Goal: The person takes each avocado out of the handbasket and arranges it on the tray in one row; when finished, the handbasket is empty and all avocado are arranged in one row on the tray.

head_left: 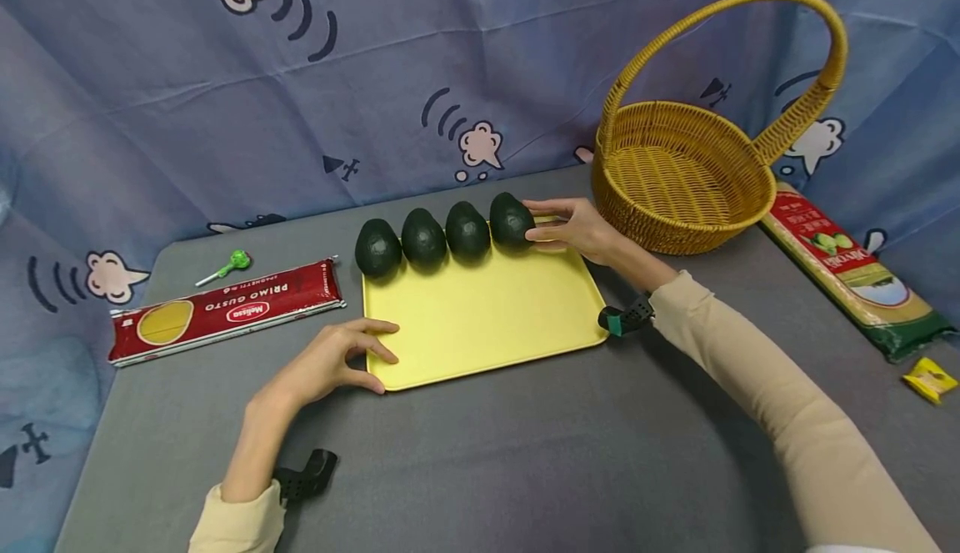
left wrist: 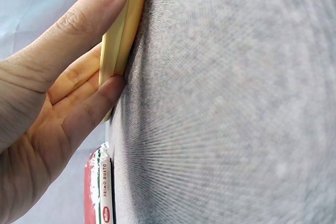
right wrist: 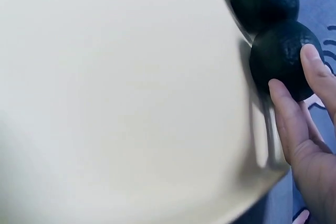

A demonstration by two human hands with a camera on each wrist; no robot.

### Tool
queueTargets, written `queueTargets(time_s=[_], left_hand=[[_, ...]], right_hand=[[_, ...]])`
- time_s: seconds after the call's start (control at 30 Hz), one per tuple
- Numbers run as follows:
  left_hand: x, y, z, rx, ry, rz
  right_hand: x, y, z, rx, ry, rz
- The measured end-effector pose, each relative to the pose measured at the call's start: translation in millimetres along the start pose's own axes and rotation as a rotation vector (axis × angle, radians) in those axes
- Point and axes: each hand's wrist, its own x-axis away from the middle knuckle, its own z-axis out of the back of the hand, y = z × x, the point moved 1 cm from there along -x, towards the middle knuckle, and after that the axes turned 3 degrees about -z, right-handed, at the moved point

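Observation:
Several dark green avocados stand in a row along the back rim of a yellow tray [head_left: 487,311]. My right hand [head_left: 573,228] holds the rightmost avocado [head_left: 512,221], also seen as the nearest avocado [right wrist: 286,59] in the right wrist view, with thumb and fingers against its side. The leftmost avocado [head_left: 378,249] sits at the tray's back left corner. At the front left corner my left hand [head_left: 330,361] grips the tray's edge. The left wrist view shows the thumb [left wrist: 92,11] against the yellow rim [left wrist: 118,45], with the other fingers partly hidden behind it.
A wicker basket [head_left: 686,232] with a tall handle stands at the back right. Beside it lies a red, gold and green packet [head_left: 855,269], with a small yellow wrapped piece [head_left: 930,379] nearby. A red spaghetti packet [head_left: 225,311] and green lollipop [head_left: 238,259] lie left.

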Motion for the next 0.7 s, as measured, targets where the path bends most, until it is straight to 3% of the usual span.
queueTargets(time_s=[0.5, 0.63, 0.7], left_hand=[[-1.6, -3.8, -1.2, -0.002, -0.010, -0.004], [1.1, -0.8, 1.7, 0.018, -0.049, 0.046], [3.0, 4.0, 5.5, 0.004, -0.038, 0.082]], right_hand=[[2, -1, 2, -0.006, -0.025, -0.004], [7, -4, 8, 0.068, -0.040, 0.008], [15, -8, 10, 0.138, -0.023, 0.037]])
